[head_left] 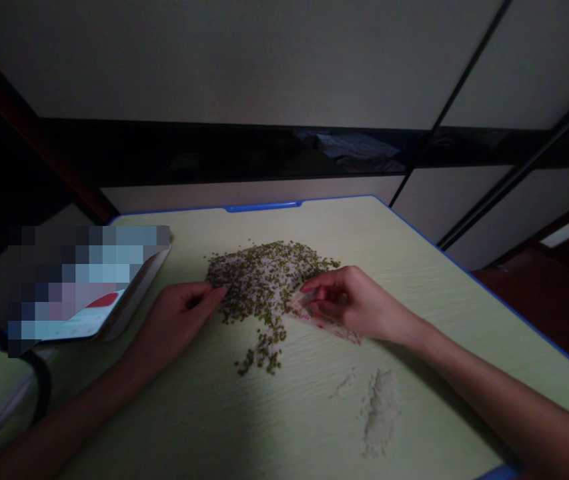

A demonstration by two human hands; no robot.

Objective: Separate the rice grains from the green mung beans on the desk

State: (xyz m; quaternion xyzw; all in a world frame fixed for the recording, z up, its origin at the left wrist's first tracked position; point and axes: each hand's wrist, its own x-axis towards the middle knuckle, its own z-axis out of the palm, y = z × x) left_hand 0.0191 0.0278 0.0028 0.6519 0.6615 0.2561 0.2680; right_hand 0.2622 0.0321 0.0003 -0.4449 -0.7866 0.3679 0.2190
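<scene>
A mixed pile of green mung beans and white rice grains point(269, 273) lies on the light wood-grain table, with a trail of beans point(264, 347) spilling toward me. At the pile's left edge is my left hand point(184, 307), thumb and forefinger brought together; anything between the fingertips is too small to make out. My right hand point(349, 303), fingers closed, grips a small clear plastic bag with red print point(334, 327) at the pile's right side. The hand partly covers the bag, so its contents cannot be told. A smaller heap of rice point(380, 413) lies nearer me on the right.
A tablet-like device point(99, 313) with a lit, partly blurred screen leans at the table's left, beside a dark cable or strap point(41, 380). The table point(334, 220) has a blue edge and a blue handle point(264, 207) at its far side. Cabinet panels point(239, 60) stand behind.
</scene>
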